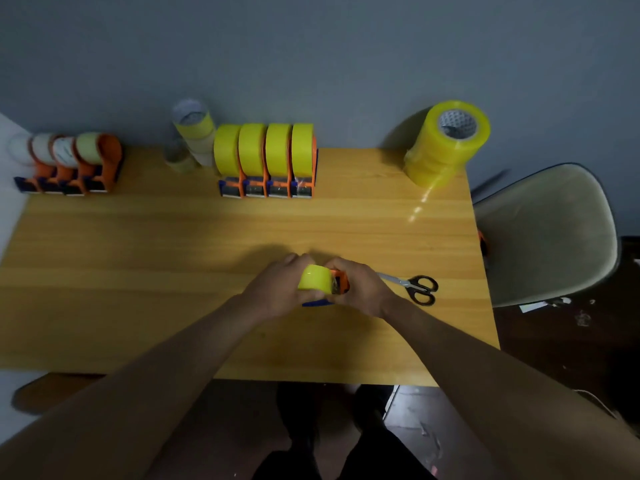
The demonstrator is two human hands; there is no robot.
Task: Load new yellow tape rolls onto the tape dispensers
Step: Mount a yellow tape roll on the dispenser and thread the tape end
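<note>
Spanning the view, the wooden counter (138, 254) carries both hands at its near middle. The left hand (277, 289) curls round a yellow tape roll (315, 278), and the right hand (363, 285) grips the orange dispenser (341, 284) it sits on. Scissors (415, 287) lie just right of the right hand.

Both hands (277, 289) (360, 289) grip a yellow tape roll (315, 278) on an orange dispenser (341, 284).

Both hands (277, 289) hold a dispenser (341, 284) mid-table; scissors (414, 287) at three o'clock, loaded dispensers (265, 161) at twelve, roll stack (445, 143) at one.
</note>
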